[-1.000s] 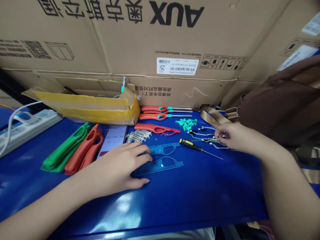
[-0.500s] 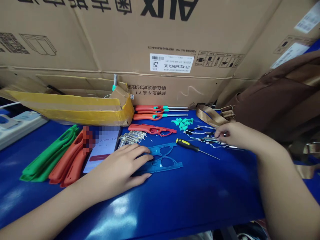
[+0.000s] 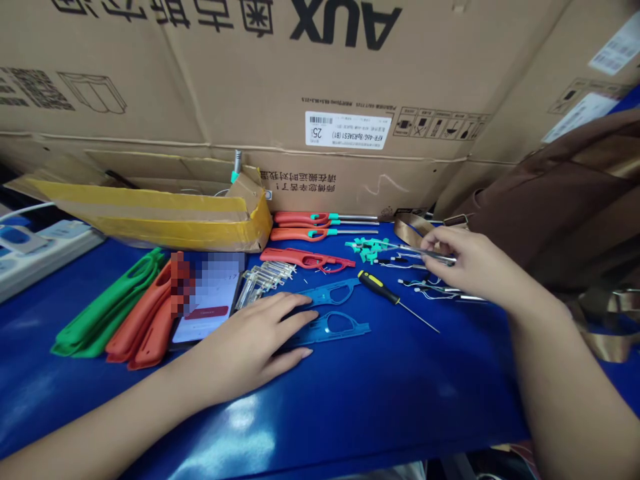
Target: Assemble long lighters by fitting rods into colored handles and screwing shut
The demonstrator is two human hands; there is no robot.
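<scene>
My left hand [image 3: 255, 340] lies over two blue lighter casing halves [image 3: 345, 327] on the table, its fingers apart and resting on their handle ends. My right hand [image 3: 465, 263] pinches a thin metal lighter tube [image 3: 440, 257] with fine wires, lifted just above the table. Beneath it lie several more wired metal tubes [image 3: 435, 290]. A pile of small turquoise triggers [image 3: 370, 249] sits to the left of my right hand. Between the hands rests a black and yellow screwdriver [image 3: 377, 287]. Behind the blue halves is a red lighter casing [image 3: 305, 258].
Finished-looking red lighters [image 3: 305, 233] lie at the back beside a taped cardboard box [image 3: 150, 217]. Clear fuel tanks [image 3: 265, 277], a phone [image 3: 207, 307], red casings [image 3: 145, 320] and green casings [image 3: 110, 307] are on the left. A brown bag [image 3: 550, 180] stands right.
My right hand has raised one wired metal tube from the pile. My left hand stays on the blue casing halves. The view has shifted slightly.
</scene>
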